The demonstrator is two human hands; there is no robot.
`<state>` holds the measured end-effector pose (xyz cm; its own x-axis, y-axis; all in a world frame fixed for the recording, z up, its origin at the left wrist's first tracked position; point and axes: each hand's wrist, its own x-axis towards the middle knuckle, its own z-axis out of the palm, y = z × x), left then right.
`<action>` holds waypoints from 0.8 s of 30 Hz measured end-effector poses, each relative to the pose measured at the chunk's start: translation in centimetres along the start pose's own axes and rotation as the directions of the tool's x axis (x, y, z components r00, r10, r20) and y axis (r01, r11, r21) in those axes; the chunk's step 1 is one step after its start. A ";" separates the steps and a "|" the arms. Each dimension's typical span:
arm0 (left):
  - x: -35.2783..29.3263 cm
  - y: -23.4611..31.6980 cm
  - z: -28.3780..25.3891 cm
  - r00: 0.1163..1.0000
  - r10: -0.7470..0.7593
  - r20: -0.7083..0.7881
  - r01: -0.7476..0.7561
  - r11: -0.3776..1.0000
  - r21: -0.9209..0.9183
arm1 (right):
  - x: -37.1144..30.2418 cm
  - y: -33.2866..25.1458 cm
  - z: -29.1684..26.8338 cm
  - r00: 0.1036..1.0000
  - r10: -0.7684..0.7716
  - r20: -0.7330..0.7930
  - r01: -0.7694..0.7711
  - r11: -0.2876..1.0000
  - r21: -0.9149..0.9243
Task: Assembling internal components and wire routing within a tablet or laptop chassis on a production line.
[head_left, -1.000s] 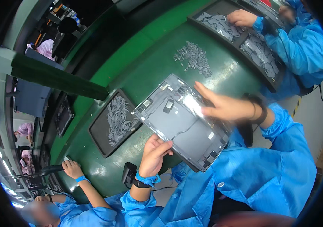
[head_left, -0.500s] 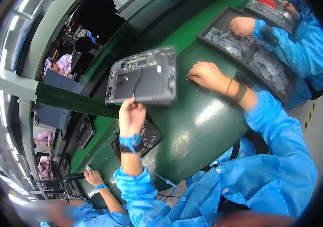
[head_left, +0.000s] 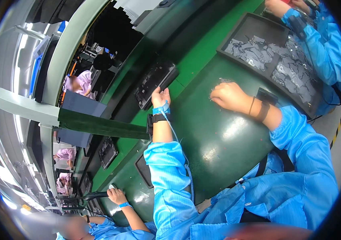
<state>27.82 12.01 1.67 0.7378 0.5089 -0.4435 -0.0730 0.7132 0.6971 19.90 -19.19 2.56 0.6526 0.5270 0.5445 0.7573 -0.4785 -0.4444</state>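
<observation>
Dark panel (head_left: 154, 83) beyond left hand (head_left: 161, 97), fingertips apparently gripping its edge; right hand (head_left: 228, 97) curled over small parts (head_left: 218, 86)

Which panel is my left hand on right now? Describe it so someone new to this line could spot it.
Start at the dark green bench, then go up to the lighter green belt along its far edge. The dark grey flat panel lies tilted on that belt, with the left hand at its near edge. Unlike the black trays of small grey parts, it is one slab.
</observation>
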 end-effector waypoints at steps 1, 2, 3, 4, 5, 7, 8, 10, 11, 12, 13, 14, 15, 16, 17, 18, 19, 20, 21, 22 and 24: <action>-1.5 0.9 0.7 0.995 -0.097 -0.011 0.096 0.994 -0.051 | -0.1 0.1 -0.1 1.000 -0.002 0.002 0.002 1.000 0.001; -2.6 1.7 1.3 0.981 -0.195 -0.014 0.193 0.976 -0.101 | -0.1 0.1 -0.1 1.000 -0.001 -0.008 0.001 1.000 0.008; -4.6 1.8 1.6 0.978 -0.169 0.123 0.177 0.983 -0.052 | 0.0 0.0 0.1 1.000 0.002 -0.015 -0.002 1.000 0.019; -9.5 1.7 3.8 0.982 -0.133 0.132 0.133 0.991 0.012 | -0.1 0.1 0.2 1.000 0.015 -0.012 -0.015 1.000 0.021; -13.5 2.2 4.1 0.923 -0.162 0.348 0.157 0.987 0.041 | 0.0 -0.1 0.1 1.000 0.013 -0.006 -0.013 1.000 0.028; -21.0 2.7 4.8 0.712 -0.199 0.673 0.184 0.978 0.094 | 0.0 -0.3 0.0 1.000 0.023 0.010 -0.023 0.999 0.049; -24.8 3.1 4.4 0.628 -0.188 0.755 0.164 0.980 0.108 | 0.2 -0.9 -0.1 0.999 0.023 0.025 -0.024 0.999 0.045; -29.7 2.6 2.6 0.306 -0.108 0.946 -0.186 0.968 0.171 | -0.2 -0.8 -0.4 0.998 -0.031 -0.047 0.034 0.998 0.054; -31.6 2.5 1.6 0.144 -0.084 0.986 -0.277 0.953 0.122 | -0.3 -0.6 0.2 0.996 -0.063 -0.066 0.070 0.992 0.101; -32.6 3.1 1.1 -0.076 -0.093 0.993 -0.431 0.901 0.052 | -0.2 -0.9 0.2 0.997 -0.066 -0.045 0.070 0.993 0.097; -33.5 4.1 1.5 -0.276 -0.091 0.957 -0.477 0.877 -0.054 | 0.0 -1.4 0.4 0.996 -0.075 -0.056 0.082 0.988 0.129; -35.2 4.0 0.5 -0.250 -0.051 0.967 -0.413 0.909 -0.059 | 0.1 -1.7 0.5 0.994 -0.080 -0.068 0.090 0.983 0.161; -34.1 3.3 -1.4 -0.233 -0.035 0.972 -0.399 0.915 -0.062 | -0.1 -1.2 1.0 0.997 -0.063 -0.041 0.068 0.986 0.154; -34.1 4.6 -4.4 -0.225 0.031 0.974 -0.241 0.967 -0.087 | -0.1 -1.6 0.9 0.995 -0.088 -0.040 0.093 0.985 0.145; -33.2 6.6 -6.8 -0.209 0.098 0.973 -0.077 0.990 -0.117 | -0.2 -1.6 0.9 0.995 -0.090 -0.048 0.097 0.979 0.177; -32.1 9.6 -9.4 -0.186 0.172 0.967 0.081 0.984 -0.159 | 0.0 -2.0 0.7 0.993 -0.099 -0.055 0.109 0.972 0.207; -30.7 14.0 -12.9 -0.152 0.243 0.958 0.227 0.952 -0.205 | 0.2 -2.3 0.8 0.997 -0.077 -0.010 0.077 0.968 0.238; -29.3 15.8 -15.1 -0.119 0.305 0.945 0.373 0.896 -0.242 | 0.2 -2.2 1.1 0.996 -0.094 -0.001 0.091 0.969 0.229; -27.4 16.9 -15.7 -0.074 0.365 0.928 0.495 0.821 -0.284 | 0.4 -2.7 1.5 0.996 -0.090 0.023 0.082 0.966 0.245; -25.5 22.3 -19.5 -0.043 0.406 0.913 0.634 0.717 -0.289 | 0.1 -2.2 1.2 0.998 -0.054 0.029 0.046 0.971 0.234; -23.4 29.6 -27.5 0.051 0.483 0.874 0.838 0.455 -0.301 | -0.1 -1.5 1.5 0.998 -0.051 0.043 0.040 0.974 0.223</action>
<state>-10.06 34.43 17.21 0.5891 -0.0503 0.8065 0.3827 0.8964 -0.2237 18.76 -17.45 2.10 0.6135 0.5807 0.5353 0.7697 -0.2881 -0.5697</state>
